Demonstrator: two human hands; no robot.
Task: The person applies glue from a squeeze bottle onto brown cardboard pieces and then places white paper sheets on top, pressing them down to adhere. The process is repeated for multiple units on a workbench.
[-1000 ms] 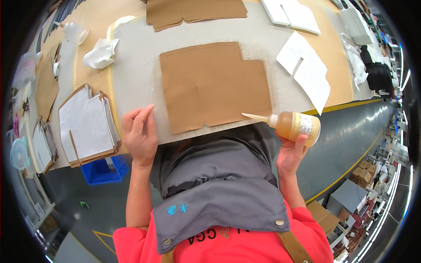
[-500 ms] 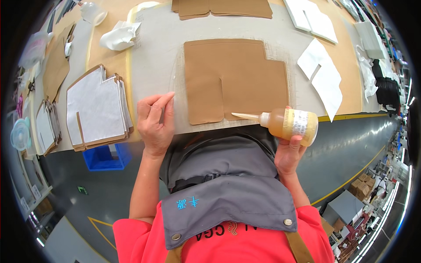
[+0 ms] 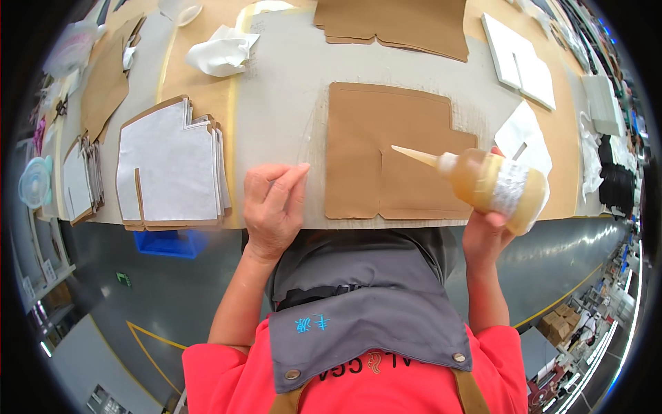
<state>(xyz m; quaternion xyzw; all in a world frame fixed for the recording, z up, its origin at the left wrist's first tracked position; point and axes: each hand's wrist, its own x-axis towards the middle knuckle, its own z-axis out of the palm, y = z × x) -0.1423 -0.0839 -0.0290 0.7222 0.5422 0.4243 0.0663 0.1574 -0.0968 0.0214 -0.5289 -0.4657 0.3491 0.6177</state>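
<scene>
A brown leather-like panel [image 3: 420,172] lies flat before me, with a slit up from its near edge and a notch at its far right corner. My right hand [image 3: 488,238] grips a squeeze bottle [image 3: 491,183] of amber liquid from below and the right. Tilted over the panel's right half, its long pale nozzle [image 3: 414,155] points left, the tip close to the slit's upper end. I cannot tell if the tip touches. Left of the panel, my left hand [image 3: 274,207] is closed in a pinch; whatever is between the fingertips, if anything, is hidden.
A stack of white-faced brown panels [image 3: 169,165] stands at the left. More brown panels [image 3: 393,27] lie at the far side. White cut pieces [image 3: 520,62] sit at the right. Crumpled white paper [image 3: 222,52] lies far left. A blue crate [image 3: 169,243] is below the table edge.
The bottle has lifted and tilted, its nozzle tip going from near the panel's front edge to beside the slit's upper end. The whole view has shifted; my left hand keeps its pinch.
</scene>
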